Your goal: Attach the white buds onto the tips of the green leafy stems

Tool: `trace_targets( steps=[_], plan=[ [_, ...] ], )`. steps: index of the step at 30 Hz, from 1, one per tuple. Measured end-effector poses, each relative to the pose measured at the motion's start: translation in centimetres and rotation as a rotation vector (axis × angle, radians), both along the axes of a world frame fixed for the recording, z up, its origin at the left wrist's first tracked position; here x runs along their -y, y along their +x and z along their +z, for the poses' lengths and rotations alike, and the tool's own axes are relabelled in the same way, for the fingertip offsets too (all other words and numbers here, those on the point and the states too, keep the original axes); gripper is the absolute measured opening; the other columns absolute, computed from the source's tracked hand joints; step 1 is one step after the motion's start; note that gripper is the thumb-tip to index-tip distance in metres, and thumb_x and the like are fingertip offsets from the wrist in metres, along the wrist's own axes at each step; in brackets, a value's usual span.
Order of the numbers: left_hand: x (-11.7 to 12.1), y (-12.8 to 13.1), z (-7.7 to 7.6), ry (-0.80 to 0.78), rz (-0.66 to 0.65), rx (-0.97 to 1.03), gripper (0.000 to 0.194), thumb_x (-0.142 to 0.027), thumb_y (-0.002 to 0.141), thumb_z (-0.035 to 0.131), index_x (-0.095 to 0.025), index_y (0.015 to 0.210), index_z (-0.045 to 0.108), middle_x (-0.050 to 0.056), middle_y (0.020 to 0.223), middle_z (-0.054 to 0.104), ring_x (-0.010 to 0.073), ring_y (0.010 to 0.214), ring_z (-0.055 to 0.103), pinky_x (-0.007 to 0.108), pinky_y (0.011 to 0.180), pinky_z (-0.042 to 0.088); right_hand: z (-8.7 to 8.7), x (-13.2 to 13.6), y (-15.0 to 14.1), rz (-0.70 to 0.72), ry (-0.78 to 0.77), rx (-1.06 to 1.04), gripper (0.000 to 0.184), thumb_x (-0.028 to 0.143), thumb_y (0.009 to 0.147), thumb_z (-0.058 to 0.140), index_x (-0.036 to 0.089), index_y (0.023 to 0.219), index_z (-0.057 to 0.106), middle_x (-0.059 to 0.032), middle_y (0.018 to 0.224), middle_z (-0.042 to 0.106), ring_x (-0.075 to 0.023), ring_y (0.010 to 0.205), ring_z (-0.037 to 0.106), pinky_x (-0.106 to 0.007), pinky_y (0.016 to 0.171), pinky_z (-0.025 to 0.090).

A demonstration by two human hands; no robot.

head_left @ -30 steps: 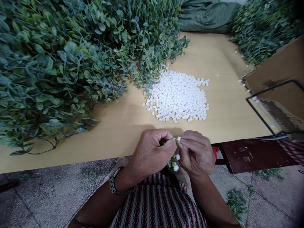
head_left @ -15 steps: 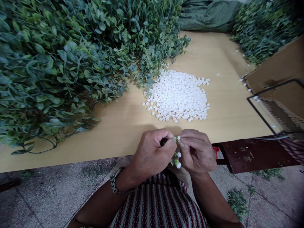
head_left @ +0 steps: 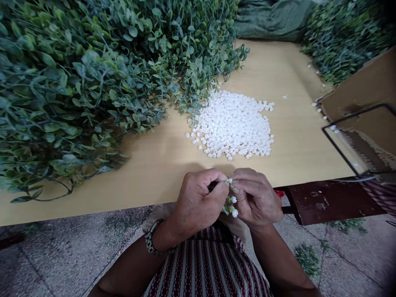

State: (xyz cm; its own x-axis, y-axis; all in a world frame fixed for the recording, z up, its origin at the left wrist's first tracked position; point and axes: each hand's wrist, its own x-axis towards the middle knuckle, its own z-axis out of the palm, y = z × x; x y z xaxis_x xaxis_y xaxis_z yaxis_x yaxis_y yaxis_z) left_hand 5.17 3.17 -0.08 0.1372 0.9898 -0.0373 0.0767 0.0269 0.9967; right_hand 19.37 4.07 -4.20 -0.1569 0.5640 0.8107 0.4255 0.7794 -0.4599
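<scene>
My left hand (head_left: pixel 198 202) and my right hand (head_left: pixel 255 198) meet just over the near edge of the wooden table (head_left: pixel 154 165), above my lap. Both are closed in a pinch on a small green sprig (head_left: pixel 230 205) that carries a few white buds. My right fingertips press a white bud at the sprig's top against my left thumb and forefinger. A watch sits on my left wrist. Beyond my hands a pile of loose white buds (head_left: pixel 235 126) lies on the table.
A big heap of artificial green foliage (head_left: pixel 93 82) covers the table's left and back. More foliage (head_left: pixel 343 37) lies at the back right beside a cardboard box (head_left: pixel 365 95) and a black wire frame (head_left: pixel 349 144). A dark stool (head_left: pixel 328 202) stands at right.
My hands stay pinched together at the table edge; the sprig has shifted slightly between my fingers. The view has barely moved.
</scene>
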Motion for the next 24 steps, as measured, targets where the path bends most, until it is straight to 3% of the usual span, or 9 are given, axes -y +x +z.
trace_targets(
  steps=[7,13,18,21,24],
  plan=[
    [0.1,-0.3,-0.2,0.043,-0.002,0.004,0.020,-0.011,0.078,0.052,-0.011,0.060,0.060,-0.002,0.054,0.052,0.0079,0.052,0.045,0.019,0.050,0.037,0.0,-0.1,-0.2,0.026,0.071,-0.014,0.021,0.002,0.079,0.061,0.015,0.095,0.065,-0.0080,0.085,0.067,-0.0171,0.074,0.065,-0.036,0.066,0.059],
    [0.0,-0.8,-0.9,0.078,-0.027,0.144,0.011,-0.014,0.082,0.058,-0.012,0.074,0.066,0.000,0.063,0.061,0.0084,0.056,0.052,0.019,0.054,0.043,0.9,0.0,0.5,0.046,-0.120,-0.188,0.021,0.006,0.081,0.058,0.018,0.095,0.069,-0.0058,0.081,0.069,-0.0191,0.078,0.068,-0.034,0.063,0.058],
    [0.6,-1.5,-0.3,0.045,-0.054,0.260,0.009,-0.016,0.085,0.057,-0.014,0.083,0.065,0.000,0.067,0.063,0.0090,0.055,0.055,0.019,0.052,0.045,1.0,0.2,1.4,-0.047,-0.133,-0.176,0.022,0.005,0.080,0.060,0.020,0.093,0.069,-0.0031,0.078,0.069,-0.0183,0.077,0.067,-0.032,0.062,0.055],
    [2.0,-1.3,0.0,0.163,-0.166,0.087,0.015,-0.015,0.089,0.050,-0.015,0.084,0.064,0.002,0.068,0.063,0.0110,0.058,0.057,0.022,0.055,0.047,1.1,0.2,2.0,-0.052,-0.148,-0.069,0.022,0.005,0.079,0.060,0.019,0.093,0.069,-0.0038,0.080,0.070,-0.0185,0.077,0.067,-0.032,0.063,0.054],
    [3.1,0.1,-1.3,0.369,-0.498,-0.385,0.016,-0.009,0.081,0.051,-0.013,0.073,0.064,0.006,0.068,0.066,0.0173,0.063,0.061,0.028,0.062,0.050,0.9,0.3,2.7,-0.074,-0.127,-0.035,0.025,0.003,0.077,0.062,0.019,0.094,0.070,-0.0041,0.081,0.070,-0.0188,0.076,0.067,-0.032,0.064,0.053]
  ],
)
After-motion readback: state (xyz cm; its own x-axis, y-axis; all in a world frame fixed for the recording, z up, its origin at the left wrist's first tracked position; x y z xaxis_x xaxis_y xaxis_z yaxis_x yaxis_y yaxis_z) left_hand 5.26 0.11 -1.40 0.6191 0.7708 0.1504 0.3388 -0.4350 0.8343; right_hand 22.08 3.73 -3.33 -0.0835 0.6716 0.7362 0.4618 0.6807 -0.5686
